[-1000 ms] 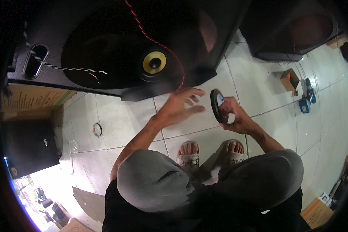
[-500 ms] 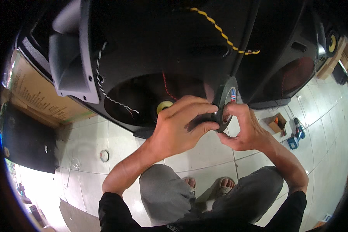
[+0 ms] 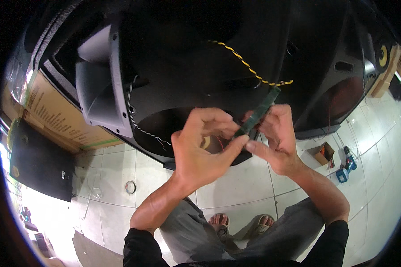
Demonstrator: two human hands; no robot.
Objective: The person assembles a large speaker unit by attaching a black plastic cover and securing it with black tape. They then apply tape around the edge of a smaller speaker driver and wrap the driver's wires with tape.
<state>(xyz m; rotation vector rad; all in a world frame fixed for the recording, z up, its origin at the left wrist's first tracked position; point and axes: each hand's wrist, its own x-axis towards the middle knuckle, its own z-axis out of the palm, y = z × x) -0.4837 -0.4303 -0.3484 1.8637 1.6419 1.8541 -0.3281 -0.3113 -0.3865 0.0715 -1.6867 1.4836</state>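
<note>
The tape [image 3: 263, 107], a dark green roll seen edge-on, is up between the two hands, its upper end tipped toward 1 o'clock. The right hand [image 3: 277, 141] holds it, fingers curled behind. The left hand [image 3: 195, 147] is narrow, thumb and fingertips together at the tape's lower end; I cannot tell whether they grip it.

From the tape, a yellow-and-black wire [image 3: 243, 62] lies at 12 o'clock, its tip just beside the roll's upper end, in front of the black cabinet [image 3: 165, 66]. A grey horn [image 3: 116, 80] and a carton [image 3: 58, 116] are at 9 o'clock, as is a white-and-black wire [image 3: 148, 134]. A ring [image 3: 130, 187] lies on the tiles [image 3: 227, 191] at 8. At 4 are a small box [image 3: 318, 155] and a blue drill [image 3: 346, 165]; at 2, another cabinet [image 3: 325, 84]. Sandalled feet [image 3: 219, 219] are at 6.
</note>
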